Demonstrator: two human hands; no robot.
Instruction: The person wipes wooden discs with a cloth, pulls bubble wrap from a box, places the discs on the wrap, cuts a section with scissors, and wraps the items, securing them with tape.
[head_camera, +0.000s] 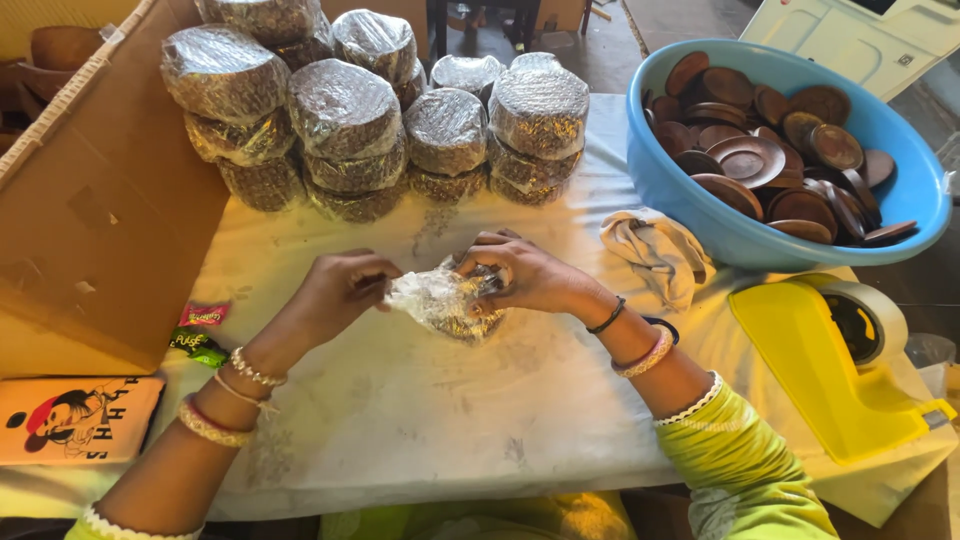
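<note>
A round stack of dark discs in clear plastic wrap (447, 303) lies on the white cloth-covered table (420, 410) between both hands. My left hand (343, 285) pinches the loose wrap at the bundle's left side. My right hand (525, 272) grips the bundle from the right, fingers curled over its top. Both wrists carry bangles.
Several wrapped stacks (372, 110) are piled at the back. A blue basin (740, 235) of brown wooden discs sits at right. A yellow tape dispenser (835, 365) lies near right, a white rag (655, 252) beside it. A cardboard box (95, 200) stands left, with small sachets (200, 332).
</note>
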